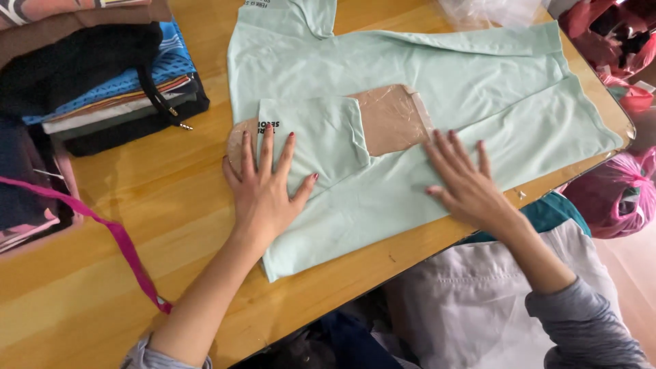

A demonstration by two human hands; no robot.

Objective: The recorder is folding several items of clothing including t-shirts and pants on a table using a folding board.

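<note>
I see a wooden surface with stacked clothes beyond my left grip. Both grips, right too, lie flat, fingers spread, clamping nothing, on the mint shirt beneath them.

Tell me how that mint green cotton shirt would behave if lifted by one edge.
The mint green cotton shirt would probably droop: its sleeve already lies folded flat. It looks light and thin. On the smooth wooden table it may slide, though both the left hand and right hand press it down.
</note>
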